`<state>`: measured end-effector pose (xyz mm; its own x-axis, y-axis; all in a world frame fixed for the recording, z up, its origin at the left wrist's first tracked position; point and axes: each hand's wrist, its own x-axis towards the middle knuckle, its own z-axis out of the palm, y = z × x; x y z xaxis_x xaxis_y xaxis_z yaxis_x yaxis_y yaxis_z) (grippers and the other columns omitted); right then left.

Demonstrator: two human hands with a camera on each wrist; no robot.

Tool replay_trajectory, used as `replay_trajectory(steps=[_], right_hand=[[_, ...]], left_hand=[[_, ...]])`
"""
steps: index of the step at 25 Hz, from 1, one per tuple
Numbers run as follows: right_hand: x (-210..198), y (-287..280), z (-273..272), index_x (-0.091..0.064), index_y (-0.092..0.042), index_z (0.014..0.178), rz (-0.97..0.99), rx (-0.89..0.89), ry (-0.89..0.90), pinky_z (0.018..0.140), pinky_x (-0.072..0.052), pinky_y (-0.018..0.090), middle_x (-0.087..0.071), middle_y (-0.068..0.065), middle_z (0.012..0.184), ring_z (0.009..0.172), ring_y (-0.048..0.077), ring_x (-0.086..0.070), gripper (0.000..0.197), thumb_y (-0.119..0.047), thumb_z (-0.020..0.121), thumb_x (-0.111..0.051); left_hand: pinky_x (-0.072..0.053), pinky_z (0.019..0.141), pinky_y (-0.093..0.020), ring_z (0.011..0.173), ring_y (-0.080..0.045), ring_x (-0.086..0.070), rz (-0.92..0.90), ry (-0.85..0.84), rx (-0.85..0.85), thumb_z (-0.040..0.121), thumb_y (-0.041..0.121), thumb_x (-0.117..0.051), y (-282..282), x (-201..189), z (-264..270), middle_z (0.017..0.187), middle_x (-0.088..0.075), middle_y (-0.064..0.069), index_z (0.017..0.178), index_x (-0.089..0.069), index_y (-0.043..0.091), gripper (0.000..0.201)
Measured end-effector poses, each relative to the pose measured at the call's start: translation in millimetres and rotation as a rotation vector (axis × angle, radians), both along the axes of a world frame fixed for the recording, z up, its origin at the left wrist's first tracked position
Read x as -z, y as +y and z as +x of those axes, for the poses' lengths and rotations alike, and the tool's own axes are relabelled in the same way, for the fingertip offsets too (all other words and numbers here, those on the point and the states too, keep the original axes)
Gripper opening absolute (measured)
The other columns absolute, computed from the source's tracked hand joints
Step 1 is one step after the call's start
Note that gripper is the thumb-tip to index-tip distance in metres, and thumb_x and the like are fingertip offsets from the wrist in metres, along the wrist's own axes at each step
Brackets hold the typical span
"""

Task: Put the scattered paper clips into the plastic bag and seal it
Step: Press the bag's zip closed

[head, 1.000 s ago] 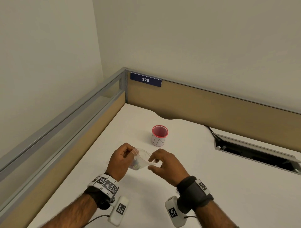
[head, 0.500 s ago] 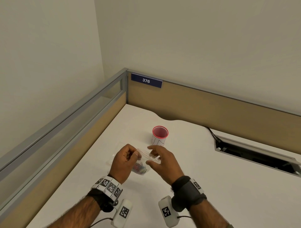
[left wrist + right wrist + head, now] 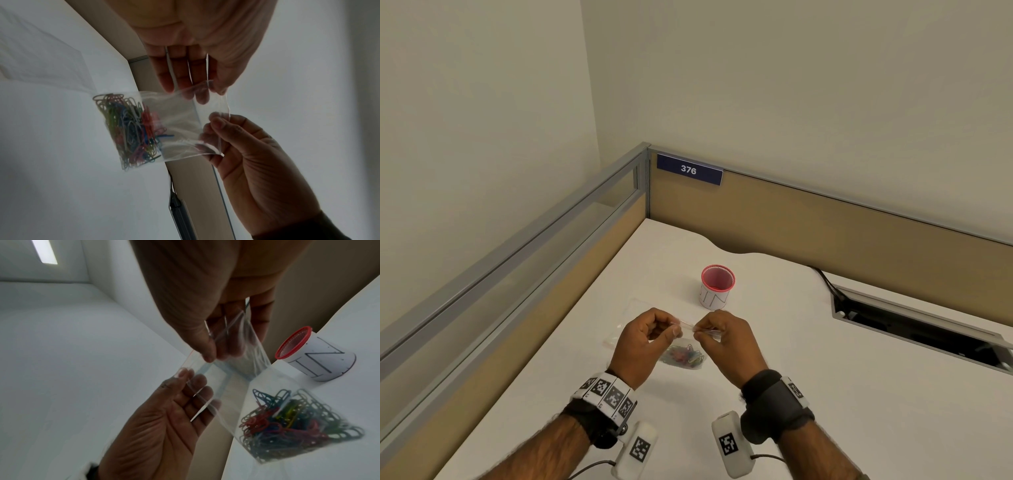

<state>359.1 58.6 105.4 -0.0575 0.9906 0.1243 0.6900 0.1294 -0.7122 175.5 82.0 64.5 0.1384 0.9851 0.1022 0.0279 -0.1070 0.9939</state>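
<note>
The plastic bag (image 3: 681, 346) hangs above the bench (image 3: 825, 377), held up by its top edge between the two hands, and its clear film is hard to trace in the head view; only the bunch of coloured paper clips (image 3: 683, 356) in its bottom marks it out. The left hand (image 3: 643, 346) has its grip clamped on the left end of the top strip, thumb against curled fingers. The right hand (image 3: 726, 339) pinches the right end the same way. In the left wrist view the bag (image 3: 174, 123) looks slack and creased, the paper clips (image 3: 131, 129) are heaped at its far end, and the right hand (image 3: 252, 160) grips the strip with the thumb on the near face. Whether the strip is pressed closed along its length cannot be told: it shows only as a thin pale line, partly covered by fingertips. In the right wrist view the left hand (image 3: 168, 415) lies behind the film, so its fingers are seen through the plastic.

A second clear bag (image 3: 633, 318) lies flat on the bench beyond the left hand, faint and half hidden by it. A white cup with a red rim (image 3: 717, 286) stands further back, with pen lines on its side that cannot be read. The bench is white, set in a corner of tan partition panels (image 3: 825, 219) with grey metal rails, and a blue plate reading 376 (image 3: 689, 169) sits on the back panel. A dark cable slot (image 3: 914, 329) opens in the bench at right, cut off by the frame edge. Plain pale walls rise above.
</note>
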Motion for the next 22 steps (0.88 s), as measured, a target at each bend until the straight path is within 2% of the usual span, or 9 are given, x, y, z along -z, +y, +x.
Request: replay_trajectory(steps=[2, 4, 6, 9, 15, 18, 22], right_hand=[[1, -1, 2, -0.068, -0.019, 0.09, -0.007, 0.011, -0.008, 0.08, -0.054, 0.028, -0.068, -0.003, 0.092, 0.085, 0.012, -0.061, 0.008, -0.023, 0.088, -0.062], [2, -2, 2, -0.068, -0.018, 0.091, -0.015, 0.018, -0.016, 0.079, -0.053, 0.026, -0.067, -0.002, 0.092, 0.085, 0.014, -0.061, 0.009, -0.024, 0.088, -0.062], [2, -2, 2, -0.068, -0.018, 0.091, -0.015, 0.022, -0.019, 0.078, -0.052, 0.026, -0.067, -0.002, 0.093, 0.085, 0.014, -0.06, 0.009, -0.024, 0.088, -0.061], [3, -2, 2, -0.068, -0.018, 0.09, -0.012, 0.023, -0.017, 0.078, -0.053, 0.027, -0.067, -0.002, 0.092, 0.084, 0.014, -0.06, 0.009, -0.024, 0.088, -0.061], [2, -2, -1, -0.066, -0.021, 0.091, -0.001, -0.009, -0.016, 0.079, -0.054, 0.027, -0.064, -0.006, 0.09, 0.084, 0.009, -0.059, 0.009, -0.029, 0.087, -0.063], [-1, 0, -10, -0.065, -0.023, 0.09, 0.008, -0.035, -0.017, 0.077, -0.053, 0.024, -0.063, -0.008, 0.089, 0.083, 0.007, -0.058, 0.013, -0.036, 0.087, -0.064], [-2, 4, -19, -0.063, -0.022, 0.088, 0.013, -0.018, -0.054, 0.076, -0.053, 0.023, -0.06, -0.007, 0.087, 0.079, 0.007, -0.056, 0.009, -0.03, 0.085, -0.064]], left_hand=[[-0.057, 0.074, -0.024, 0.08, -0.018, -0.071, 0.011, 0.026, -0.003, 0.088, 0.009, -0.074, -2, -1, 1, 0.085, -0.075, -0.005, 0.086, -0.071, 0.021, 0.013], [-0.054, 0.07, -0.017, 0.074, -0.006, -0.067, 0.034, 0.085, -0.003, 0.087, 0.006, -0.074, -2, -4, 3, 0.082, -0.075, 0.004, 0.084, -0.07, 0.017, 0.012], [-0.051, 0.07, -0.012, 0.072, -0.001, -0.066, 0.056, 0.133, 0.0, 0.087, 0.004, -0.073, -2, -6, 4, 0.079, -0.074, 0.011, 0.082, -0.069, 0.016, 0.013], [-0.05, 0.071, -0.01, 0.074, -0.001, -0.067, 0.08, 0.173, 0.003, 0.087, 0.002, -0.071, -2, -8, 4, 0.077, -0.074, 0.015, 0.081, -0.068, 0.016, 0.016], [-0.051, 0.078, -0.014, 0.083, -0.008, -0.069, 0.121, 0.211, 0.027, 0.092, 0.007, -0.067, -1, -6, 3, 0.083, -0.075, 0.006, 0.082, -0.066, 0.018, 0.014], [-0.051, 0.08, -0.015, 0.087, -0.009, -0.067, 0.138, 0.25, 0.058, 0.093, 0.01, -0.067, 0, -3, 5, 0.086, -0.071, 0.011, 0.086, -0.065, 0.019, 0.011], [-0.051, 0.082, -0.014, 0.09, -0.008, -0.066, 0.142, 0.275, 0.059, 0.093, 0.009, -0.065, 1, 1, 3, 0.089, -0.069, 0.012, 0.088, -0.065, 0.019, 0.011]])
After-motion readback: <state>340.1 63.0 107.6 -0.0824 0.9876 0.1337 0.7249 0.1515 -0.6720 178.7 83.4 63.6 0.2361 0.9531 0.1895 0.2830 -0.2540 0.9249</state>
